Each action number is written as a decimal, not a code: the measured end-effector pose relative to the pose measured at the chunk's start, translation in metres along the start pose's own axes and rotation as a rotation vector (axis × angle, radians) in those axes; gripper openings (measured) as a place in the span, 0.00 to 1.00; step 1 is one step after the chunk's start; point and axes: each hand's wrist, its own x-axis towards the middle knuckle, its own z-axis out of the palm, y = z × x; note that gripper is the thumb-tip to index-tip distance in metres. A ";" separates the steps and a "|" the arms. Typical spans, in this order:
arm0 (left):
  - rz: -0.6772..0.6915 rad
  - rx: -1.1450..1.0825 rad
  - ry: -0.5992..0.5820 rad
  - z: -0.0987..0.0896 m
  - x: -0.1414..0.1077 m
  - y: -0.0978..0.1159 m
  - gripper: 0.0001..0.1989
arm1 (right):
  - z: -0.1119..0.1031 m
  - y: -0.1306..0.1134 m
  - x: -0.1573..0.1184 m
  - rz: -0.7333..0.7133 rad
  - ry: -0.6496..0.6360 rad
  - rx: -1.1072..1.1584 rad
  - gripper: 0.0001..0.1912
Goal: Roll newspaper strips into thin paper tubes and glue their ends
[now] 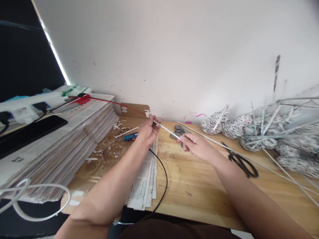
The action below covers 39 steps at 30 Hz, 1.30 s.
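A thin white rolled paper stick (pixel 167 129) stretches between my two hands above the table. My left hand (pixel 150 128) pinches its far end, with the thumb against the fingers. From that end a thin red-and-black rod or wire (pixel 122 104) runs left toward the newspaper stack. The near end of the stick is in my right hand (pixel 190 142), fingers closed around it. Beneath my left forearm lie cut newspaper strips (pixel 144 181). A blue tool (pixel 130 136), partly hidden, is beside my left wrist. Some grey items (pixel 178 129) lie behind my right hand.
Black scissors (pixel 240 161) and long paper sticks (pixel 219 143) lie to the right, near woven paper balls (pixel 214 121). A tall newspaper stack (pixel 92 127) carries a phone (pixel 37 132) and power strip (pixel 23 116). A black cable (pixel 166 179) curves across the wooden table (pixel 196 186).
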 end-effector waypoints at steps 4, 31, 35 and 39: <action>0.016 -0.004 0.042 0.000 0.001 0.000 0.11 | 0.002 0.000 0.000 -0.171 0.195 -0.307 0.12; -0.019 -0.038 -0.002 -0.005 0.005 -0.001 0.14 | -0.002 0.004 0.002 0.120 -0.211 0.128 0.23; -0.016 -0.023 -0.002 -0.005 0.004 -0.002 0.13 | 0.002 0.001 0.002 -0.055 0.037 -0.047 0.15; -0.017 -0.014 -0.024 -0.003 0.002 -0.003 0.13 | 0.007 0.002 0.001 0.129 -0.164 0.240 0.23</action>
